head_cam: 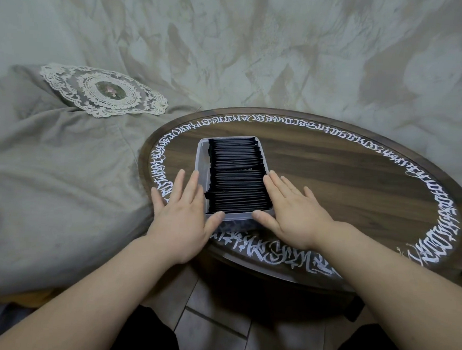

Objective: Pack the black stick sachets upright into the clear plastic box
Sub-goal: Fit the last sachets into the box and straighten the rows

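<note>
Clear plastic box [202, 163] on desk [330, 184], between left hand [181, 217] and right hand [293, 212]. Both flat, fingers straight, bracing box walls, gripping nothing. Black stick sachets [237, 180] upright, row nearly full; no loose ones visible. Packing appears essentially complete.

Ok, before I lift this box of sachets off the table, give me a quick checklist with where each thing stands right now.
1. Sachets standing upright in the box: ok, packed in a tight row.
2. Loose sachets left on the table: ok, none in view.
3. Left hand placed: ok, flat against the box's left side, thumb at the near rim.
4. Right hand placed: ok, flat along the right side, thumb at the near rim.
5. Firm grip on the box: not ok, fingers are straight, not curled round it.
6. Box full: not ok, an empty strip shows along the left wall.
</note>
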Motion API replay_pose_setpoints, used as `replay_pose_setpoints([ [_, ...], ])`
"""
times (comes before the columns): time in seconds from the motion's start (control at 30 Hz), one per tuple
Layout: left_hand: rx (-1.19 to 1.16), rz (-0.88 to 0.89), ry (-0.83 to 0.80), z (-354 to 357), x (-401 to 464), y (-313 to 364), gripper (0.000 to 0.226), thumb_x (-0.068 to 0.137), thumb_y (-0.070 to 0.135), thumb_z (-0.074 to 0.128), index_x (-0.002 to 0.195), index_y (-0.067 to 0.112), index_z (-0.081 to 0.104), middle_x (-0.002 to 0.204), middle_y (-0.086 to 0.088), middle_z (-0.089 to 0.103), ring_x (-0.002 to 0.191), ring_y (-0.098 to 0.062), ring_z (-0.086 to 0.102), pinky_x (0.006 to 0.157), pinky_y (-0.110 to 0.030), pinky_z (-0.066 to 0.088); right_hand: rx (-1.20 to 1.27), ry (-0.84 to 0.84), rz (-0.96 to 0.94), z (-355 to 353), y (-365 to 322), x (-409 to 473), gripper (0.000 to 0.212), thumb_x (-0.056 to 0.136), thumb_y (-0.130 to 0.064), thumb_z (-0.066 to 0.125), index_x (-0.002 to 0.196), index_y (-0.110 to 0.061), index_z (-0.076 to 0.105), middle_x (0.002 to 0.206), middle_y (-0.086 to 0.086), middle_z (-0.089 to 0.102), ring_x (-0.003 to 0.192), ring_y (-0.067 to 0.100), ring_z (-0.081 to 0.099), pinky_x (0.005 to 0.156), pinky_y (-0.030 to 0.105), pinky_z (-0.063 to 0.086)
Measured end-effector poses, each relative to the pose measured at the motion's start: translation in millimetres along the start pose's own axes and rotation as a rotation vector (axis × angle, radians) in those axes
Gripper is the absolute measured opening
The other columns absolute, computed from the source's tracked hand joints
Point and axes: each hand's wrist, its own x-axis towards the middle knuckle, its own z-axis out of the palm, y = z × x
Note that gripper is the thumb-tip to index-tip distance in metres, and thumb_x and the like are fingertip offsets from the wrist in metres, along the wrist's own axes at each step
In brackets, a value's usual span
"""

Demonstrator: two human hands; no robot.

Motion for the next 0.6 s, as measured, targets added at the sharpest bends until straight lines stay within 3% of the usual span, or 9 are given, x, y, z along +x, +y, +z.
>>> replay_pose_setpoints([
  [0.27,-0.151,-0.018,-0.085,2.4,7.8,8.8,0.079,0.091,0.068,0.019,0.153,0.022,0.004,0.160,0.007,-0.017,0.145,-0.020,-0.023,0.112,-0.065,-0.001,0.013,-0.013,0.000,-1.0,0.6,-0.1,0.083,0.091,-0.067,0.019,0.151,-0.019,-0.014,0.158,-0.004,-0.017,0.147,0.014,-0.008,0.118,0.053,0.006],
  [0.37,-0.181,-0.032,-0.030,2.0,6.4,8.6,0.081,0.091,0.068,0.016,0.153,0.020,0.000,0.160,0.006,-0.016,0.145,-0.018,-0.022,0.113,-0.063,-0.001,-0.004,0.019,-0.017,-2.7,-1.8,-1.7,0.083,0.091,-0.067,0.018,0.150,-0.021,-0.015,0.158,-0.006,-0.020,0.146,0.015,-0.010,0.118,0.053,0.004],
  [0.47,-0.066,0.076,0.095,2.1,1.7,11.6,0.089,0.081,0.072,-0.004,0.153,0.019,-0.009,0.159,0.005,-0.020,0.145,-0.016,-0.022,0.113,-0.062,-0.002,-0.075,0.037,-0.075,-0.6,-6.6,-5.1,0.079,0.091,-0.067,0.017,0.150,-0.024,-0.015,0.156,-0.008,-0.023,0.146,0.016,-0.015,0.118,0.053,0.001],
  [0.6,0.114,0.222,0.042,5.0,2.4,11.4,0.093,0.073,0.069,-0.015,0.153,0.022,-0.009,0.161,0.007,-0.014,0.147,-0.016,-0.017,0.111,-0.064,-0.003,-0.138,0.009,-0.103,2.1,-7.6,-4.7,0.077,0.092,-0.066,0.017,0.151,-0.024,-0.011,0.158,-0.007,-0.017,0.146,0.017,-0.013,0.117,0.053,-0.001],
])
